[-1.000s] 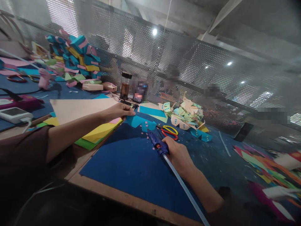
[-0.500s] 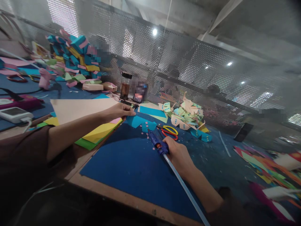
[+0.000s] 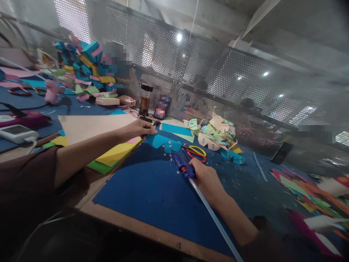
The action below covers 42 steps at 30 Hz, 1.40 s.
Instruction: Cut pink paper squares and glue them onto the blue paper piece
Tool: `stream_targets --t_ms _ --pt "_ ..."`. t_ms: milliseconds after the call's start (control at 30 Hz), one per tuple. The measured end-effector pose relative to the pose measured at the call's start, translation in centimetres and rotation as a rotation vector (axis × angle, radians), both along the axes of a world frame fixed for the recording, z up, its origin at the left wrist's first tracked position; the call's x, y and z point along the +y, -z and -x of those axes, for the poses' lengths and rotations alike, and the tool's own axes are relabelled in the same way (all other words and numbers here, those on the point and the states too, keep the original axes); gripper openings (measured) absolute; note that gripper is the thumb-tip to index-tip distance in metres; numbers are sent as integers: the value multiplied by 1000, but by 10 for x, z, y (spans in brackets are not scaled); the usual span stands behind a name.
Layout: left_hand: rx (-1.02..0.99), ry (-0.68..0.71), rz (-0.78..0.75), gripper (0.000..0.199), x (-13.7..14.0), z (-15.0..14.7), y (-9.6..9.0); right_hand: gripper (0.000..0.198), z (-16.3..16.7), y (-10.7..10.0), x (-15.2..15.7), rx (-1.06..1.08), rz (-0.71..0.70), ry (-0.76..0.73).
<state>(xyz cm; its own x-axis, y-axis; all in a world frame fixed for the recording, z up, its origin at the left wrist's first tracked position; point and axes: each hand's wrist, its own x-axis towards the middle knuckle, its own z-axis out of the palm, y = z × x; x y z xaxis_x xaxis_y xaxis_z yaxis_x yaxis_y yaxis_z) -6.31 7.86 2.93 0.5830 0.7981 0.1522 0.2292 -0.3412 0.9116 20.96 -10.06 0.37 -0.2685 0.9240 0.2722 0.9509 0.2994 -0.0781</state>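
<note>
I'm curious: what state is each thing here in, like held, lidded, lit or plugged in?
Left hand: pinching the blue cut-out's edge
Right hand: closed around the glue gun
Glue gun: held, glue stick loaded
Blue cut-out: pink squares on it
Scissors: lying down, blade opening unclear
Jar: upright, lidded
Phone beside jar: propped up, lit
White device: cable plugged in, screen dark

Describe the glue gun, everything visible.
The glue gun is blue-purple, plastic-looking, with a reddish-orange patch showing in its side. It is tilted in the view, its dark tip pointing up-left at the cut blue paper; whether they touch, I can't tell. A long, translucent glue stick runs from its rear toward the picture's bottom edge. The right hand grips it, hiding most of the handle.
</note>
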Motion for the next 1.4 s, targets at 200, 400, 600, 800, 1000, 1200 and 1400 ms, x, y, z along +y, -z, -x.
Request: stream_targets --t_ms 200,400,600,800,1000,1200,1400 --pt "-4 -4 5 26 1 0 1 19 0 0 1 -8 5 11" --pt "-10 3 11 27 1 1 1 19 -1 2 1 -7 -8 -1" --pt "-20 4 2 26 5 1 4 19 0 0 0 36 -4 -8" --pt "-23 -22 10 26 8 2 6 19 0 -6 -3 188 5 -22" --pt "-18 -57 10 25 2 1 1 16 2 -3 3 262 8 67" --pt "-38 -107 2 27 7 2 4 19 8 0 2 476 127 15" --pt "-40 -147 1 29 10 2 8 24 11 8 9 453 218 20"
